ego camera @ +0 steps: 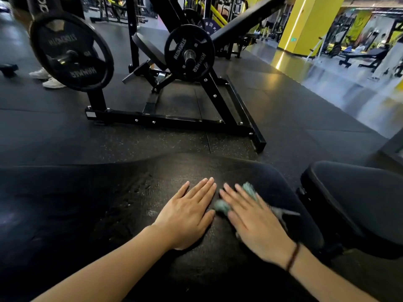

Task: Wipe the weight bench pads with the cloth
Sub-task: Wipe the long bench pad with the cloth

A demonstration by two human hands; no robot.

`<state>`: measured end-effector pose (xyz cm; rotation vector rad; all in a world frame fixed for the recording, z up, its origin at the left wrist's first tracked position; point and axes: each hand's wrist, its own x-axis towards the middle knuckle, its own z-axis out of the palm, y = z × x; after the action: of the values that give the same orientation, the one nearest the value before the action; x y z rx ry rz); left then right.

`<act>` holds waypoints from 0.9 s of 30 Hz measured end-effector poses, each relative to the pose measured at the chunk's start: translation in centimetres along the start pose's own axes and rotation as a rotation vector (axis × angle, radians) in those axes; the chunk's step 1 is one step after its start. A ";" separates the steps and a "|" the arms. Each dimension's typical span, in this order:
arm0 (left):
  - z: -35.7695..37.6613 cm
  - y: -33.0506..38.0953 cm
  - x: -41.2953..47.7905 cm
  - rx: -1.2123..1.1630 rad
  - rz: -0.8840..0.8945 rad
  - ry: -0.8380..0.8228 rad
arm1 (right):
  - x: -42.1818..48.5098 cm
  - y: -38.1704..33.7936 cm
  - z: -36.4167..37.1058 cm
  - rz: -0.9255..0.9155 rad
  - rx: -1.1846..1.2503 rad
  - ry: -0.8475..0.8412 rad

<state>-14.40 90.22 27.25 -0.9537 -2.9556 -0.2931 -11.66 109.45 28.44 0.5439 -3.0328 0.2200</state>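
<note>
Wiping is under way on the wide black pad [122,205] that fills the near part of the view. The right hand [257,221] lies flat on the pad's right side with straight, spread fingers, pressing the pale green cloth [249,189] down. The cloth bunches out past the fingertips and beside the thumb, and the blur suggests a stroke in progress. The grip there is released: the palm pins the cloth and the fingers do not curl round it. The left hand [187,216] rests just beside it, also flat, fingers together, holding nothing, likely as a brace. The pad's surface looks streaked toward its left side. The next move probably calls for sweeping the cloth leftward across that area with even pressure, then crossing the gap to the second pad [359,203] at the right.
</note>
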 end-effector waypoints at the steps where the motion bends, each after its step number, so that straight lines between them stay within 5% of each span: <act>1: 0.0 0.1 0.0 0.009 0.002 0.004 | 2.8 0.7 0.4 0.037 0.005 0.010; 7: -0.5 0.2 -0.1 0.011 0.005 -0.041 | 12.5 1.5 1.1 0.230 0.009 -0.070; 17: 0.0 -0.1 -0.2 0.014 0.022 0.009 | -7.8 -3.3 0.6 0.009 0.019 -0.020; 27: -0.3 0.0 0.0 0.033 0.024 -0.019 | 11.2 1.8 1.5 0.228 0.023 -0.029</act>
<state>-14.44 90.20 27.53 -0.9927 -2.9534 -0.2351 -22.86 107.07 27.56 0.2032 -3.1212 0.2583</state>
